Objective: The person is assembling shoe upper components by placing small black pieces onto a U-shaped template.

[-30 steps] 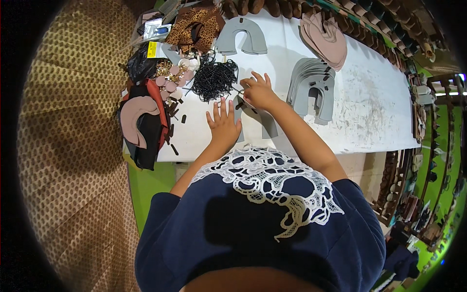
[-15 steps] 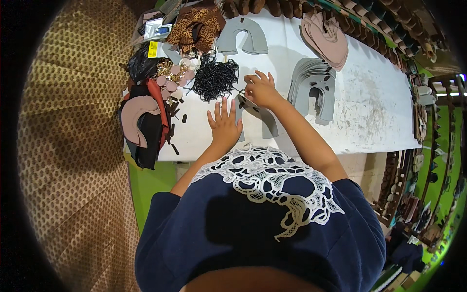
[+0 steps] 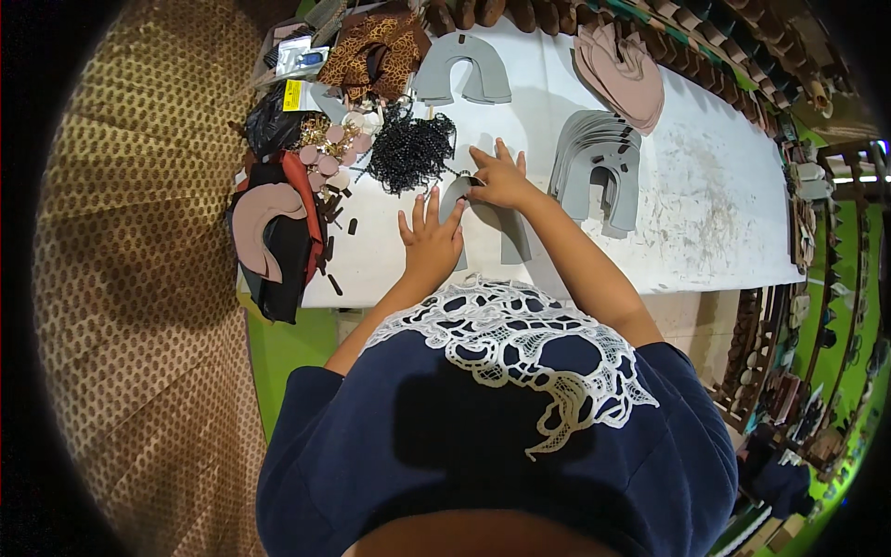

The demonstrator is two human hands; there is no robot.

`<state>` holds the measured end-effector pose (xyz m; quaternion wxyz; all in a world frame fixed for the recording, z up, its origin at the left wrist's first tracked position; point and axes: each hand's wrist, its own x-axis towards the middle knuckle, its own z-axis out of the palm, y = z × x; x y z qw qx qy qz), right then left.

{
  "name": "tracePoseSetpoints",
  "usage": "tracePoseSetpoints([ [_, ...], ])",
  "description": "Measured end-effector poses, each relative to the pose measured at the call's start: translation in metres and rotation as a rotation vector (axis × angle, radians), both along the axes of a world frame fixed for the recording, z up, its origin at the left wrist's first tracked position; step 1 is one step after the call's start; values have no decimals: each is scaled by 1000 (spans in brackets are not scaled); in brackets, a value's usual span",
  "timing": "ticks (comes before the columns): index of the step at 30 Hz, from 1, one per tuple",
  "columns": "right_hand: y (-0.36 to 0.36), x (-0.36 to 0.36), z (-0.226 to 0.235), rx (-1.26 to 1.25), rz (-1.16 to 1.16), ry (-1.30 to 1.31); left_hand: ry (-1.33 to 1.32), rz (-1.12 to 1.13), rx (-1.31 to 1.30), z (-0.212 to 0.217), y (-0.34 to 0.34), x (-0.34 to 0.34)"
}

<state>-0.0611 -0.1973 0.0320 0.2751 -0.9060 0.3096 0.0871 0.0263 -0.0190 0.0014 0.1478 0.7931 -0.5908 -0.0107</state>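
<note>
A grey U-shaped cut piece (image 3: 509,232) lies on the white worktable (image 3: 705,213) in front of me. My left hand (image 3: 432,243) rests flat on its left arm with the fingers spread. My right hand (image 3: 498,180) presses on the top curve of the same piece, fingers bent; a small dark item seems to sit under its fingers, too small to tell. A heap of black beads (image 3: 410,153) lies just left of my right hand.
A stack of grey U-shaped pieces (image 3: 599,172) lies to the right, another grey one (image 3: 461,70) at the back, pink cut pieces (image 3: 620,74) at the far right. Pink discs, gold trim and black and red material (image 3: 283,223) crowd the table's left end.
Both hands stay on the grey piece; my right hand has shifted slightly along its top curve. Nothing else has moved.
</note>
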Motion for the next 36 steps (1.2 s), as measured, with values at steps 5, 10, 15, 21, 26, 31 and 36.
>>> tracePoseSetpoints([
  [5, 8, -5, -19, -107, -106, -153, 6, 3, 3, -1, 0, 1],
  [10, 16, -11, -9, -215, -214, -270, 16, 10, -4, 1, 0, 1],
  [15, 10, -25, -23, -87, -423, -625, 68, 21, 15, 4, 0, 2],
  [21, 44, -58, -12, -210, -321, -609, 70, 48, 2, -1, -1, 3],
  [26, 73, -72, -15, -553, -135, -341, 68, 48, 12, 3, 0, 4],
  [31, 62, -65, -19, -422, -222, -432, 265, 155, -92, 1, -4, 9],
  [36, 49, -55, -38, -379, -287, -515, 263, 217, -108, -3, -12, 16],
])
